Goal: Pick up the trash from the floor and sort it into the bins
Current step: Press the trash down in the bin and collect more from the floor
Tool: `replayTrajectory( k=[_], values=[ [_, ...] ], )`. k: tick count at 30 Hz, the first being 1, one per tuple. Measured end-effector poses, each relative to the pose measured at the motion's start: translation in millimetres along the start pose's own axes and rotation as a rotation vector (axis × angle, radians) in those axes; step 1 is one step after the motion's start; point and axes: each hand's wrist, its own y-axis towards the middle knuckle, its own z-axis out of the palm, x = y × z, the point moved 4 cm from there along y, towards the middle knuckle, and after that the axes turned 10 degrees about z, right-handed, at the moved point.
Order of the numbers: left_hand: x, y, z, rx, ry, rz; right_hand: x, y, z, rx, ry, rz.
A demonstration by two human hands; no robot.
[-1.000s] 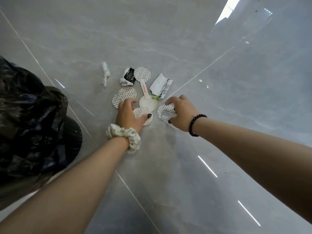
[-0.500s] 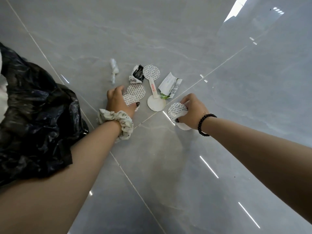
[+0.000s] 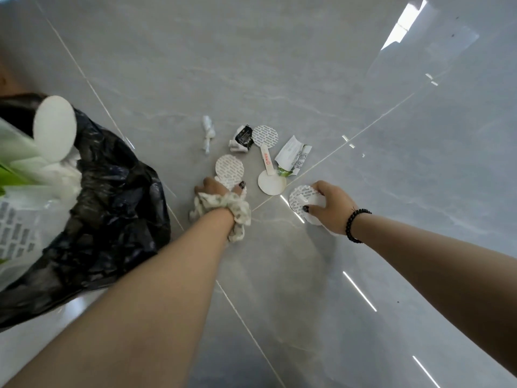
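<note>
The step in hand is the gathering of flat litter off the grey tiled floor point(image 3: 307, 65), with both arms stretched out toward a small scatter of trash in the middle of the scene. The left hand point(image 3: 216, 189), with a pale scrunchie point(image 3: 223, 210) on its wrist, is down on the floor at the near edge of a printed round seal point(image 3: 229, 169); its fingers curl at that edge, but the scrunchie hides most of the hand, so I cannot tell whether it has the seal pinched or only touches it. The right hand point(image 3: 331, 205), with a black bead bracelet point(image 3: 355, 224) on the wrist, is clasped over a stack of round seals point(image 3: 300, 198), thumb across the top and fingers wrapped round the far side, so it has hold of them.

Lying loose on the floor beyond the hands are a plain white disc with a tab point(image 3: 271, 182), a torn white and green wrapper point(image 3: 292, 156), another printed seal point(image 3: 265, 136), a crumpled black and white packet point(image 3: 242, 138) and a twisted white scrap point(image 3: 208, 133).

To the left stands a bin lined with a black bag point(image 3: 112, 219), with white discs and pale packaging already inside, blurred in this view.

Next, I judge, the left hand needs a fingertip or nail under the thin seal's rim to lift it, since it lies flat on smooth tile; then both handfuls go left to the bag
</note>
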Motion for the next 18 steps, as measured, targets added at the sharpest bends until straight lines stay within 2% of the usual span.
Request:
replayTrajectory(
  k=[3,6,11,15,18],
  values=[
    [16,-35,-4,0.037,0.021,0.055,1,-3,-1,0.045,0.005,0.059],
    [27,-57,-11,0.092,-0.07,0.013,9,-10,-5,0.099,-0.005,0.078],
    [44,-96,-25,0.173,-0.254,0.017,36,-28,-23,0.1,0.162,0.068],
    [28,-143,-54,0.262,-0.306,0.162,74,-51,-44,0.067,0.384,0.042],
    [25,-179,-91,0.306,-0.349,0.265,108,-78,-60,0.01,0.394,-0.049]
  ],
)
